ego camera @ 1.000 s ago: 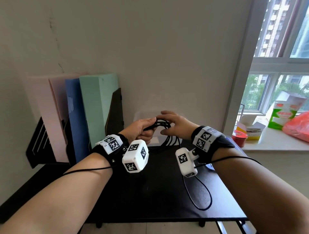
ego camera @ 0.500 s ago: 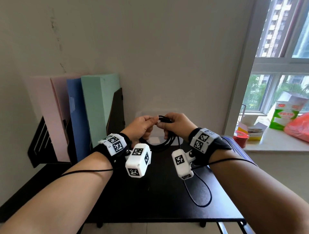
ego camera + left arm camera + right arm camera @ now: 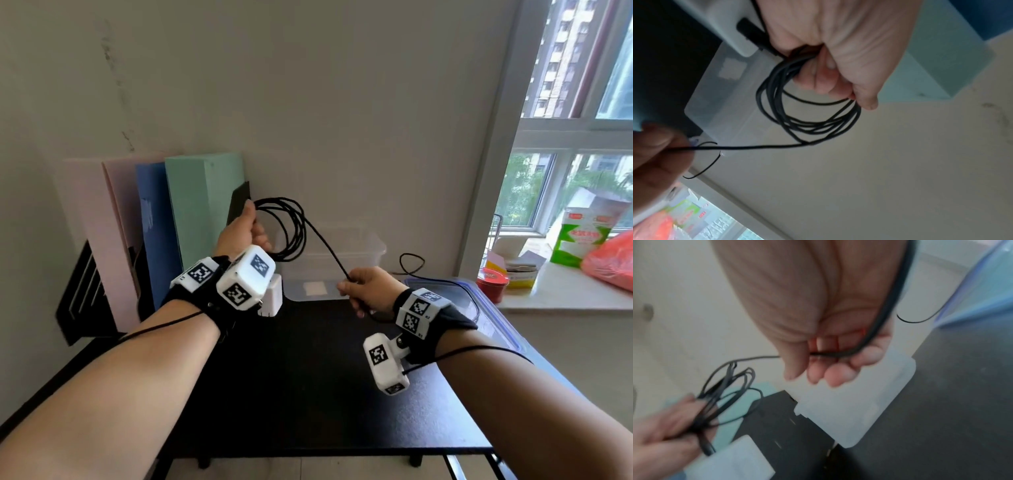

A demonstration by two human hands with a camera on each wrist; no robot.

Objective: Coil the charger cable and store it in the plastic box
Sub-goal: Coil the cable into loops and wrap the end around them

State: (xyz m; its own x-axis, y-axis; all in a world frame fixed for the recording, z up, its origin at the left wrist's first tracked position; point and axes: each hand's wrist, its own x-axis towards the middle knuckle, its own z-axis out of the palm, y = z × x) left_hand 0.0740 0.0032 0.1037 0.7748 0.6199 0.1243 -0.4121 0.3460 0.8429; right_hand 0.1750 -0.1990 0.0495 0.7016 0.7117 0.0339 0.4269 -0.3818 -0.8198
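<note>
My left hand (image 3: 247, 229) is raised beside the green folder and grips several loops of the black charger cable (image 3: 291, 229) in its curled fingers (image 3: 824, 78). The white charger block (image 3: 272, 296) hangs below that wrist. One straight strand runs down and right to my right hand (image 3: 359, 291), which pinches it between thumb and fingers (image 3: 818, 369). The cable's loose tail (image 3: 416, 265) curls over the black table behind that hand. The clear plastic box (image 3: 371, 245) stands open against the wall, between and behind both hands.
Pink, blue and green folders (image 3: 191, 219) stand in a black rack at the left. The blue-rimmed box lid (image 3: 496, 308) lies at the table's right edge. A red tin (image 3: 491, 282), a green carton and a red bag sit on the windowsill.
My hands were together in front of the box. They have since parted: the left lifted the coil up and left, the right slid down and right along the cable, drawing a strand taut.
</note>
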